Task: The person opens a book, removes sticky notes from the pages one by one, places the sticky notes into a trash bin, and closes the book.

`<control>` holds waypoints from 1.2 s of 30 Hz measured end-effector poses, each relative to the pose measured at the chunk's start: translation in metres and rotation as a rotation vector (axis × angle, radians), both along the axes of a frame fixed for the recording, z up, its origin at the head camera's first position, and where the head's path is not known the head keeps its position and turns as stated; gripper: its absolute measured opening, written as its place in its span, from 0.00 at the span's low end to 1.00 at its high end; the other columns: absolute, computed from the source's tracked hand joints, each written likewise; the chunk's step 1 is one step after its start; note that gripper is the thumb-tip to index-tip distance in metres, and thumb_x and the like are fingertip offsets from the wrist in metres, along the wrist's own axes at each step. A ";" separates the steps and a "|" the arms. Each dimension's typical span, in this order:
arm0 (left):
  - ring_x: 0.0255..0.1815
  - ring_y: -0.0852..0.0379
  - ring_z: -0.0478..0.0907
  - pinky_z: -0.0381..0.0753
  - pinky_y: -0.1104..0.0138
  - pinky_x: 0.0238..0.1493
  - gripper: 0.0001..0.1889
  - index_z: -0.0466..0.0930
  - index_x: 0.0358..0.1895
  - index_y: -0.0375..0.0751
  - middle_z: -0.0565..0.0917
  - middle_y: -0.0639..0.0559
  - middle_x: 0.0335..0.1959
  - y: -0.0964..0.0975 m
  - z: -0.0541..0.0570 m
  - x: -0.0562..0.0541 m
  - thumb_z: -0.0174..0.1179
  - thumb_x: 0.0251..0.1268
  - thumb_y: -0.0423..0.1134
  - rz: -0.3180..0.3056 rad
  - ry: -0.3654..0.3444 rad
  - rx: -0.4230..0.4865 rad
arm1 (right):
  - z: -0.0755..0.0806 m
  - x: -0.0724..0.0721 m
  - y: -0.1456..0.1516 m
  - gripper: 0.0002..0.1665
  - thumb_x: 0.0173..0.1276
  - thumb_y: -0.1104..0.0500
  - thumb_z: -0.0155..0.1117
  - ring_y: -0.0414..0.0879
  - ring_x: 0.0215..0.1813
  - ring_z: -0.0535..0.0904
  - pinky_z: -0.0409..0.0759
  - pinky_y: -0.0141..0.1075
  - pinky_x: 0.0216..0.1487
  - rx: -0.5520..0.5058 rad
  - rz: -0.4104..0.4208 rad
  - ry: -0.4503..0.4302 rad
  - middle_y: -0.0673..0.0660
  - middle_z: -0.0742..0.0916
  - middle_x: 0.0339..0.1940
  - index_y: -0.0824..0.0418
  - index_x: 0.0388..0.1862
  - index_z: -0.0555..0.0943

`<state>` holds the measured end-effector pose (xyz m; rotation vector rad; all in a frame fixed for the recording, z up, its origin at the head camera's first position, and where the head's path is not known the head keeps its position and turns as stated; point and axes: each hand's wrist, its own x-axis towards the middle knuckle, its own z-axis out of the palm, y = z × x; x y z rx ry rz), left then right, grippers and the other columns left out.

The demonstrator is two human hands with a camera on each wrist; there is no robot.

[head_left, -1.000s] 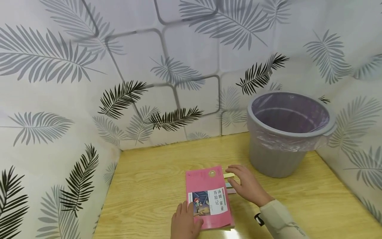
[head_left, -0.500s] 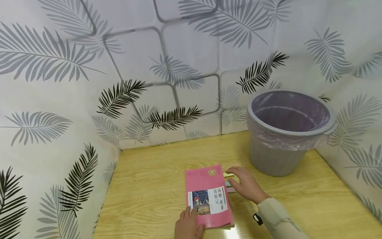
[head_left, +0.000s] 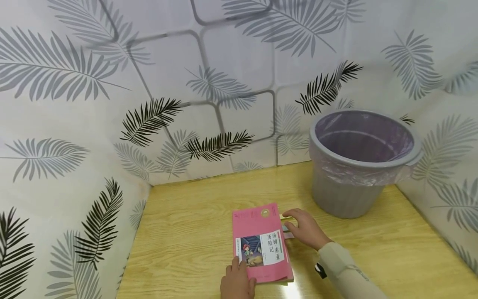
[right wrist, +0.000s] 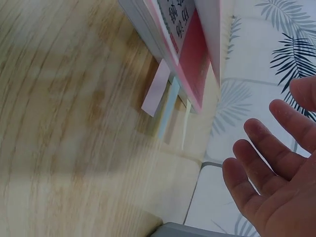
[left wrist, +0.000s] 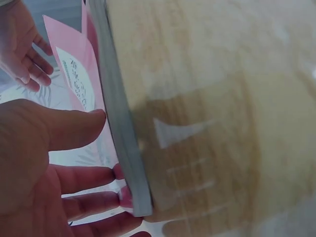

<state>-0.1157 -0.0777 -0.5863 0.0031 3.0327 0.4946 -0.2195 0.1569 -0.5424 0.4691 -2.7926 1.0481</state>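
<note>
A pink paperback book [head_left: 257, 220], with an illustrated cover and a white title panel, lies flat on the wooden table. Paper tabs stick out from its right edge: a yellow tab [head_left: 285, 216], a blue tab [right wrist: 169, 106] and a pink tab [right wrist: 156, 91]. My left hand [head_left: 237, 280] rests at the book's lower left corner, its fingers extended along the left side and the thumb by the bottom edge. Beside the tabs hovers my right hand [head_left: 308, 228], fingers spread and gently bent, holding nothing. In the right wrist view that hand is apart from the tabs.
A grey bin [head_left: 337, 195] lined with a clear plastic bag stands at the table's back right. Leaf-patterned sheeting [head_left: 175, 83] rises behind the table and along both sides. Bare wooden tabletop [head_left: 179, 232] stretches left of the book.
My left hand has slid slightly right and down, off the cover picture toward the corner. My right hand has barely shifted beside the tabs. The head view has tilted slightly.
</note>
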 end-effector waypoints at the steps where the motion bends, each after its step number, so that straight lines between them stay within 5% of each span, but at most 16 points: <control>1: 0.53 0.39 0.77 0.83 0.47 0.44 0.29 0.77 0.56 0.32 0.75 0.39 0.61 0.000 0.000 0.000 0.71 0.55 0.48 0.002 0.000 -0.002 | -0.001 -0.001 0.000 0.15 0.69 0.63 0.63 0.60 0.59 0.81 0.78 0.56 0.61 0.001 -0.002 -0.005 0.63 0.86 0.53 0.66 0.53 0.83; 7: 0.54 0.40 0.77 0.83 0.47 0.43 0.30 0.76 0.57 0.35 0.75 0.41 0.62 0.001 -0.002 0.000 0.71 0.54 0.49 0.023 -0.002 -0.010 | -0.005 -0.005 -0.004 0.17 0.68 0.63 0.63 0.61 0.59 0.81 0.77 0.56 0.62 -0.016 -0.012 -0.027 0.64 0.86 0.54 0.67 0.55 0.82; 15: 0.59 0.42 0.73 0.81 0.44 0.47 0.33 0.70 0.69 0.50 0.70 0.45 0.68 0.004 -0.003 -0.003 0.65 0.61 0.53 0.037 -0.141 -0.103 | -0.021 -0.012 -0.011 0.18 0.66 0.64 0.64 0.61 0.54 0.83 0.79 0.55 0.59 -0.066 -0.031 -0.031 0.67 0.87 0.51 0.70 0.53 0.82; 29: 0.60 0.43 0.72 0.80 0.43 0.47 0.32 0.69 0.70 0.52 0.69 0.46 0.70 0.005 -0.007 0.004 0.63 0.62 0.54 0.033 -0.102 -0.124 | -0.035 -0.012 -0.010 0.17 0.68 0.63 0.63 0.62 0.56 0.82 0.78 0.56 0.60 -0.073 -0.088 -0.076 0.67 0.86 0.52 0.69 0.53 0.82; 36: 0.61 0.42 0.72 0.79 0.43 0.50 0.32 0.69 0.70 0.52 0.69 0.46 0.70 0.008 -0.005 0.002 0.64 0.62 0.53 0.049 -0.119 -0.105 | -0.033 -0.020 -0.017 0.19 0.70 0.60 0.62 0.60 0.55 0.83 0.81 0.53 0.58 -0.117 -0.146 -0.183 0.65 0.86 0.55 0.66 0.56 0.81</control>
